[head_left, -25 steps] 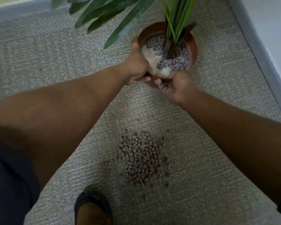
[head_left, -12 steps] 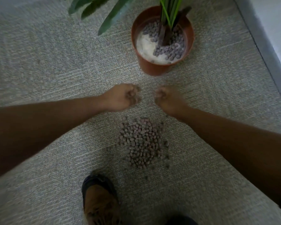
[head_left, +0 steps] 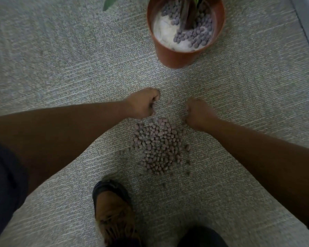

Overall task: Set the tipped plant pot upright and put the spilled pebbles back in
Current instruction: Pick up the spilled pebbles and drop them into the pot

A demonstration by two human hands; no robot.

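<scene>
The pot [head_left: 184,56] stands upright at the far right, half refilled, while my left hand [head_left: 143,104] and right hand [head_left: 196,113], fingers curled and seemingly empty, reach the far edge of the spilled pebbles [head_left: 159,147] still heaped on the carpet [head_left: 61,68].

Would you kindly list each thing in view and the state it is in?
plant pot: upright on the carpet, partly filled with pebbles.
spilled pebbles: heaped on the carpet, outside the pot.
left hand: curled at the heap's far edge; grip unclear.
right hand: curled at the heap's far edge; grip unclear.
shoe: flat on the carpet, near the heap.
</scene>
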